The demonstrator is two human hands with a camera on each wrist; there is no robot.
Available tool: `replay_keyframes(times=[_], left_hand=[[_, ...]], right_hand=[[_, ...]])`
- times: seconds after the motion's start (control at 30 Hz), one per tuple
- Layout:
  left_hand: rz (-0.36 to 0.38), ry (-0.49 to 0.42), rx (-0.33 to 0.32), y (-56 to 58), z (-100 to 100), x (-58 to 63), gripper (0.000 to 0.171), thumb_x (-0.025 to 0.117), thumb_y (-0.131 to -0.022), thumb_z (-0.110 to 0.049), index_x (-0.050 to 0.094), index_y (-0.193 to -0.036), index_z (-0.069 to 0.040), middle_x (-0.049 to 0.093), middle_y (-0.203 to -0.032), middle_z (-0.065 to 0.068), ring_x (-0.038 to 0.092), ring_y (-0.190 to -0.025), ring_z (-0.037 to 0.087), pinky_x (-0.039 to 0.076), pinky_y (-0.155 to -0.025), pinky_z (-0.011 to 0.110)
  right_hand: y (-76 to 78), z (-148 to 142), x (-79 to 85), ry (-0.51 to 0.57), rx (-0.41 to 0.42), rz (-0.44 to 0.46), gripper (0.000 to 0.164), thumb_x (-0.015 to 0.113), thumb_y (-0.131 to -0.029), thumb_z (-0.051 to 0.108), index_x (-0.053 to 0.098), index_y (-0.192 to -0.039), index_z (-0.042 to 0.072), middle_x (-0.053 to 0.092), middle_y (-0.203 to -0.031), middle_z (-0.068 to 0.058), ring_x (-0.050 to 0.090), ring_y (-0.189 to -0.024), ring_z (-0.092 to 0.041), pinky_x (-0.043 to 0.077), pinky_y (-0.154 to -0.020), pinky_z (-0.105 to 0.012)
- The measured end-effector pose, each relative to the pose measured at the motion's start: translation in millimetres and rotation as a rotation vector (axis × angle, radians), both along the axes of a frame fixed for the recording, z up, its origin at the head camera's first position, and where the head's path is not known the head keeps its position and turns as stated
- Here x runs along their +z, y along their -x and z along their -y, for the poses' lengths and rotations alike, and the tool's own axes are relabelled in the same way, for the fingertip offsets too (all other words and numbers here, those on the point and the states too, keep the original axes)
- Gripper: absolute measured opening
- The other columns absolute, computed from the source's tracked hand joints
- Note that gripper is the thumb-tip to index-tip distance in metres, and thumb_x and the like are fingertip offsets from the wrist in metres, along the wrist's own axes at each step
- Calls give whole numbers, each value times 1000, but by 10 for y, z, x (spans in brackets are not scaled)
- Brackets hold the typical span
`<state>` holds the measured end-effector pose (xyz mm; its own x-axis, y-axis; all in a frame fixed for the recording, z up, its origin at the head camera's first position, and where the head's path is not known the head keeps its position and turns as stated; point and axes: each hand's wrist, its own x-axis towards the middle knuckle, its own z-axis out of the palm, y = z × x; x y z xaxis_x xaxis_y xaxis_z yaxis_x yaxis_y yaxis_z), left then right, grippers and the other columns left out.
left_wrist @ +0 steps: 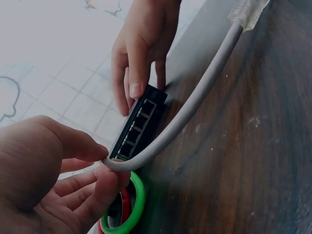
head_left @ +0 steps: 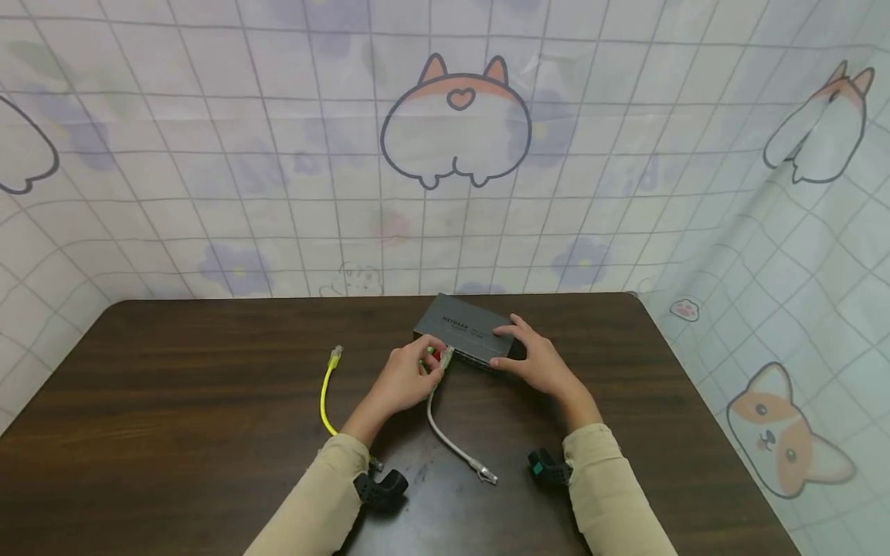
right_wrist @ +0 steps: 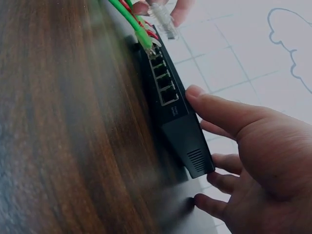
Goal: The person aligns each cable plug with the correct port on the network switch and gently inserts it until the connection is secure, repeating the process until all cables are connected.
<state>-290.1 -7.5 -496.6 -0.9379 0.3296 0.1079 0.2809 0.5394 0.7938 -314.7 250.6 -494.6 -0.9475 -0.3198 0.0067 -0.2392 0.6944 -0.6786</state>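
Observation:
A dark grey Netgear network switch (head_left: 455, 318) lies near the table's back edge, its port side towards me. My left hand (head_left: 409, 377) pinches a white network cable (left_wrist: 195, 105) between thumb and fingertips, just behind its clear plug (right_wrist: 163, 22). In the right wrist view that plug is in front of the ports' far end, outside them. The cable's other plug (head_left: 484, 472) lies on the table. My right hand (head_left: 544, 361) holds the switch's right end, thumb at the port-side edge. A green cable (right_wrist: 127, 18) and a red cable (left_wrist: 126, 207) run into ports at the left end.
A yellow network cable (head_left: 324, 398) lies on the dark wooden table (head_left: 174, 401), partly under the left forearm. Black wrist cameras (head_left: 381, 488) sit on both sleeves. A patterned white curtain (head_left: 313, 170) hangs behind the table and along its right side.

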Motion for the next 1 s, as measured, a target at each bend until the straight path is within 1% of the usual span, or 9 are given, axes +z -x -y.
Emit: replay_keyframes(times=[0.1,0.3,0.47,0.73,0.9,1.0], left_hand=[[-8,9,-9,0,0,2,27,63,-89,-7,60,-116,-12,63,-86,2,54,-57,9,45,-56,26],[-48,11,-33,-1,-27,17,26,63,-90,-7,59,-115,-10,65,-91,4,54,-58,9,45,-55,25],[-76,27,-8,2,-52,21,26,65,-89,-7,60,-114,-10,65,-88,3,53,-58,7,45,-57,24],[-110,45,26,-12,-81,1,26,69,-85,-5,63,-109,-12,64,-78,-1,53,-58,5,45,-58,24],[-109,67,40,-27,-117,-9,28,71,-84,-5,63,-109,-14,64,-75,-4,53,-58,4,46,-63,27],[-117,82,46,-37,-136,-10,28,70,-83,-5,63,-109,-14,63,-72,-5,53,-58,4,46,-62,27]], right_hand=[[4,3,-1,2,5,-4,60,71,-87,36,50,-139,15,18,-161,-16,23,-145,-42,27,-110,-63],[6,-10,-4,8,9,-9,60,71,-87,34,49,-139,13,19,-161,-17,23,-146,-41,26,-111,-62],[5,-9,1,3,8,-14,60,71,-87,34,49,-139,13,19,-160,-18,23,-146,-41,26,-111,-62],[-3,7,18,2,5,-8,60,71,-87,33,49,-139,13,18,-161,-18,22,-146,-41,26,-111,-62],[2,4,15,-2,6,-14,60,71,-87,33,49,-139,13,19,-160,-18,23,-146,-41,27,-110,-62],[4,4,11,-2,7,-13,60,71,-87,33,49,-139,13,19,-160,-18,23,-146,-41,27,-110,-62]])
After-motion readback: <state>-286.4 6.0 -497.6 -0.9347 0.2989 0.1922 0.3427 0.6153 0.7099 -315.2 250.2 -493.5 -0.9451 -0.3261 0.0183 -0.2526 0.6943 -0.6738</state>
